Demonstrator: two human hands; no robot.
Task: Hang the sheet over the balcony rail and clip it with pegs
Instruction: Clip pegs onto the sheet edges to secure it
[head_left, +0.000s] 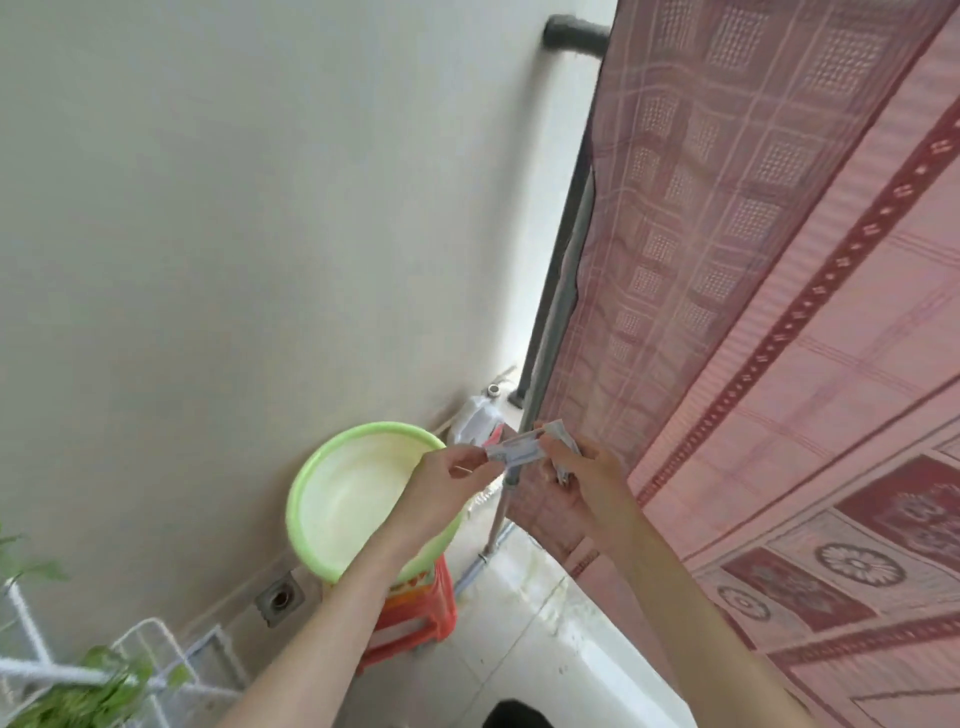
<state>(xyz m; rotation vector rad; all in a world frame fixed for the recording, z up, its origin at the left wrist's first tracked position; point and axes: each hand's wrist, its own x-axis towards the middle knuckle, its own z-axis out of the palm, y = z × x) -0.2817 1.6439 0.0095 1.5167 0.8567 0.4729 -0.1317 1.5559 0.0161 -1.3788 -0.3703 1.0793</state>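
A pink patterned sheet (769, 291) hangs draped over the dark balcony rail (574, 36) and fills the right side of the view. In front of its left edge my two hands meet. My left hand (452, 478) pinches one end of a pale grey peg (517, 449) between thumb and fingers. My right hand (587, 473) is closed around several more pegs (563, 441), bunched in the fist, and touches the other end of the same peg. Both hands are close to the sheet's edge without touching it.
A green basin (311, 499) sits on a red plastic stool (421, 608) below my left hand. A white bottle (475, 421) stands behind it by the wall. A rail post (553, 291) runs down beside the sheet. A white wire rack (150, 660) with green leaves is at lower left.
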